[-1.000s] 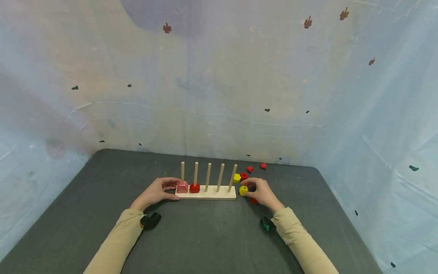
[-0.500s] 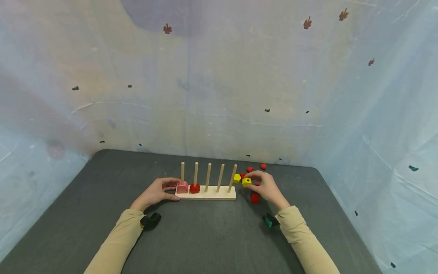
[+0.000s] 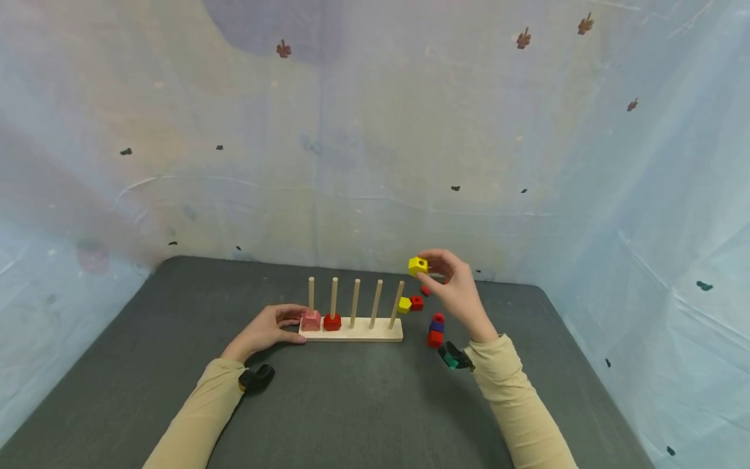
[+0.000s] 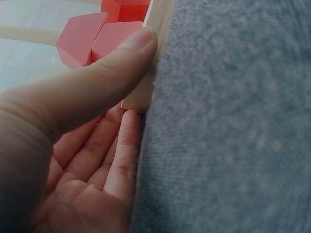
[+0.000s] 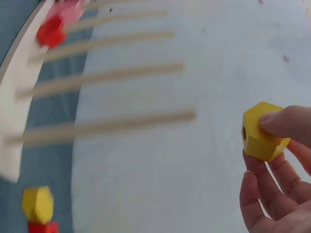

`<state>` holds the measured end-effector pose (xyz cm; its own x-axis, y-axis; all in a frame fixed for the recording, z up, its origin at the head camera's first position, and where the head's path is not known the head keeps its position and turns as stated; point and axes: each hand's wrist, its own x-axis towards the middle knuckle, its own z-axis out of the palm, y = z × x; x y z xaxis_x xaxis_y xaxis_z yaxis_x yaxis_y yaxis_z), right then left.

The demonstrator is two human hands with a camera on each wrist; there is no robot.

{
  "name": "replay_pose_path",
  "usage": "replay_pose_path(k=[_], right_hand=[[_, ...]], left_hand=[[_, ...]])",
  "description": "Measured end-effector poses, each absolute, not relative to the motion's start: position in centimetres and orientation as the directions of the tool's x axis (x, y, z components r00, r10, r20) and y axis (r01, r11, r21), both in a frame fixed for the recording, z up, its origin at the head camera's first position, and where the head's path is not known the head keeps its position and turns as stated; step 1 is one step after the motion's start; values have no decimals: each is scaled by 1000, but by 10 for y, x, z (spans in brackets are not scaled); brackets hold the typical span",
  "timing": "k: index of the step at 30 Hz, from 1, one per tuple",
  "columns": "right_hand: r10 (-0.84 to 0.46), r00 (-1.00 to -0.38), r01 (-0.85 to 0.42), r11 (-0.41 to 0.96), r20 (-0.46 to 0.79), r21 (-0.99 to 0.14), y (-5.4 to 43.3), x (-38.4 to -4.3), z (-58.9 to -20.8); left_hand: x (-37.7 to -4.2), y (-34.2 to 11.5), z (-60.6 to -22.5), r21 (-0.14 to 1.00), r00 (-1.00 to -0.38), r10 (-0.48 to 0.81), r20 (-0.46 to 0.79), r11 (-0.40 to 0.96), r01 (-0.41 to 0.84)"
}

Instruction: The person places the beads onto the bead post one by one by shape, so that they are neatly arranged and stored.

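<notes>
My right hand (image 3: 456,286) pinches a yellow bead (image 3: 418,266) with a hole through it, held up above and to the right of the pegs. In the right wrist view, my thumb presses on one face of this yellow bead (image 5: 262,131). At its left end, my left hand (image 3: 265,331) grips the wooden peg board (image 3: 369,332), thumb in front and fingers round the end. A pink bead (image 3: 311,320) sits on the leftmost peg. Beside it, a red bead (image 3: 332,322) is on the second peg. The other pegs are bare.
Right of the board lie a second yellow bead (image 3: 404,305) and a red bead (image 3: 416,303). Nearer the right forearm are a blue bead (image 3: 436,326) and another red bead (image 3: 435,339). A patterned sheet (image 3: 351,130) hangs behind the dark table (image 3: 351,404).
My right hand has lifted the yellow bead off the table, upward and away from me. That uncovers the blue and red beads. My left hand stays on the board.
</notes>
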<state>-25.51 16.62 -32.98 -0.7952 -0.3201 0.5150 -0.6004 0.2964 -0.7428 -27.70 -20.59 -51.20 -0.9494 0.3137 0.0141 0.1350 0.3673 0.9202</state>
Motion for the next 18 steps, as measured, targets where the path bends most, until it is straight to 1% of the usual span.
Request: replay_pose_path(k=[4,11,18], right_hand=[[-348,-770,-624,230,536,-747,143,-250,-320],[-415,-711,-675,174,568,-717,101,-251,-327],[-433,-703,-681,183,564,-709,66,-249,-341]], left_hand=[[-277,-207,-511,920,-946,324,21,364,145],[-277,-208,-511,924,-946,324,19,356,141],[-276,-209,-510,920,-939,341,35,356,163]])
